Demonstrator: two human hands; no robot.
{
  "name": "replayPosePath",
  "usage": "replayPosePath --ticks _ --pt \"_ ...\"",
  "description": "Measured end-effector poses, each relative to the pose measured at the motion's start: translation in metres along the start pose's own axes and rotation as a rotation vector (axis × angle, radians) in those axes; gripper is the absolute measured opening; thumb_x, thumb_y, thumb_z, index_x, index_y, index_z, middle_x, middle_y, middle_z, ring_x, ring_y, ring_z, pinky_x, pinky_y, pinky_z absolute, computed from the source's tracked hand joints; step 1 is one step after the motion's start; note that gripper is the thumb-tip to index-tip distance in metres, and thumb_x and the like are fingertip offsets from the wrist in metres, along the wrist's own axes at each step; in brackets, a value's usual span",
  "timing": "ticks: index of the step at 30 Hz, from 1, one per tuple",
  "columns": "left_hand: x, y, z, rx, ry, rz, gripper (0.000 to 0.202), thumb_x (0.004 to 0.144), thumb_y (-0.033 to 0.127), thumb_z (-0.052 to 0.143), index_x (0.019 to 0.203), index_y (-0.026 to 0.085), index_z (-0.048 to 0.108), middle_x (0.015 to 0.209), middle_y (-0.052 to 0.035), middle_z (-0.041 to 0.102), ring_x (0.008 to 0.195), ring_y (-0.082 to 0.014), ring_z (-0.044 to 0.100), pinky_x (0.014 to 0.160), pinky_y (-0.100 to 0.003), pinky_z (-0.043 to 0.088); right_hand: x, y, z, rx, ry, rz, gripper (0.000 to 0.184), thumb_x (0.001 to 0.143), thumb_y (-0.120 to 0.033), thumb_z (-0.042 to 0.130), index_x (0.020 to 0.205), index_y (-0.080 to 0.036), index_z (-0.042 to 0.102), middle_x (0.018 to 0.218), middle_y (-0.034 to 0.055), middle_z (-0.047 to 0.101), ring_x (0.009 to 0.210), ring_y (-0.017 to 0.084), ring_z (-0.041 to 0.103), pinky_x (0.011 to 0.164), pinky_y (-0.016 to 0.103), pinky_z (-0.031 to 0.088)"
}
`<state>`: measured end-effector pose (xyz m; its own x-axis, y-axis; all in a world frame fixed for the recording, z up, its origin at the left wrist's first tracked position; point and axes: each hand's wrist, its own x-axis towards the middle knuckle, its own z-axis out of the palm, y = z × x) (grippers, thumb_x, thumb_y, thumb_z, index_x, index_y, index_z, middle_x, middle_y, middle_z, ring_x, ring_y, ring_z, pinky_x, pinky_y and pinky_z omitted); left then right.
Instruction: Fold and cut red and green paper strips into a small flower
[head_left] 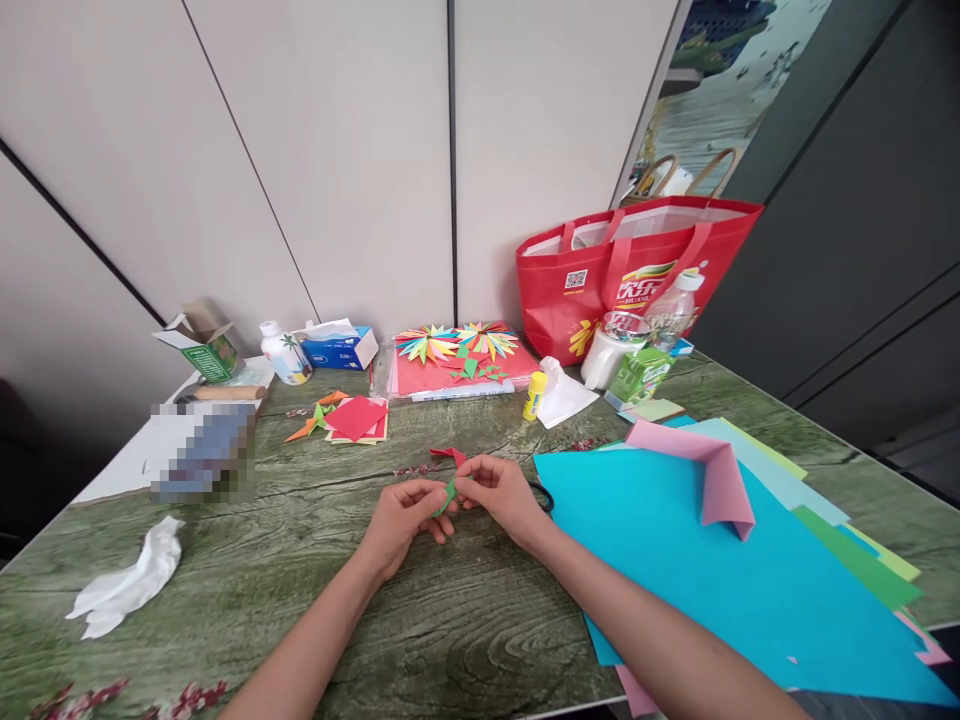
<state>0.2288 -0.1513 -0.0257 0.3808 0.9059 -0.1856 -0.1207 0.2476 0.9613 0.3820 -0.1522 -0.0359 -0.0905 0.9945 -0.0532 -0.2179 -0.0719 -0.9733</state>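
Note:
Between my two hands is a small piece of green paper (445, 499), partly hidden by the fingers. My left hand (405, 515) pinches it from the left, and my right hand (499, 495) pinches its upper right end. Just beyond the fingertips lies a strip of red paper (448, 455). Dark loop handles (545, 497), perhaps of scissors, show beside my right wrist; the remainder is hidden. To the right, a pink folded paper (716, 465) rests on large blue paper (675, 545).
A yellow glue stick (534, 396) stands near a white tissue (564, 393). Behind are colourful paper fans (427, 344) on a red pack (420, 380), a blue tissue box (337, 347) and a red bag (570, 300). Red paper squares (358, 418) lie left; crumpled tissue (131, 580) lies nearer.

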Motion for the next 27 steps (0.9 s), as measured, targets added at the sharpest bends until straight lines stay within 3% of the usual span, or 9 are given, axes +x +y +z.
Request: replayPosePath --ticks 4,10,19,27 --pt "0.0004 -0.0023 0.0014 0.097 0.097 0.036 0.022 0.061 0.025 0.072 0.076 0.011 0.064 0.052 -0.0025 0.065 0.044 -0.0121 0.058 0.045 -0.022 0.048 0.0000 0.0016 -0.0009 -0.036 0.010 -0.023 0.018 0.061 -0.027 0.067 0.068 -0.014 0.057 0.055 -0.0036 0.058 0.046 0.008 0.052 0.048 0.021 0.043" --pt "-0.0013 -0.0043 0.0083 0.139 0.258 0.131 0.037 0.056 0.018 0.072 0.092 0.014 0.063 0.071 -0.0015 0.068 0.060 -0.0172 0.065 0.056 -0.029 0.056 0.0023 0.0034 -0.0002 -0.064 0.052 -0.017 0.018 0.059 -0.028 0.067 0.065 -0.015 0.056 0.053 -0.0041 0.056 0.045 0.009 0.051 0.047 0.022 0.043" --pt "-0.0009 -0.0062 0.0059 0.179 0.239 0.168 0.027 0.059 0.021 0.069 0.085 0.013 0.065 0.076 -0.0038 0.070 0.065 -0.0183 0.066 0.058 -0.029 0.057 0.0033 0.0057 -0.0024 -0.008 0.011 0.009 0.023 0.058 -0.033 0.070 0.067 -0.015 0.059 0.058 -0.0026 0.059 0.049 0.010 0.054 0.051 0.024 0.046" --pt "0.0000 -0.0015 0.0043 0.315 0.216 0.156 0.014 0.065 0.024 0.067 0.071 0.012 0.065 0.055 -0.0013 0.065 0.046 -0.0122 0.058 0.046 -0.022 0.049 0.0016 0.0031 -0.0005 -0.020 -0.036 -0.013 0.020 0.060 -0.030 0.069 0.071 -0.015 0.060 0.058 -0.0033 0.060 0.050 0.009 0.055 0.053 0.024 0.046"
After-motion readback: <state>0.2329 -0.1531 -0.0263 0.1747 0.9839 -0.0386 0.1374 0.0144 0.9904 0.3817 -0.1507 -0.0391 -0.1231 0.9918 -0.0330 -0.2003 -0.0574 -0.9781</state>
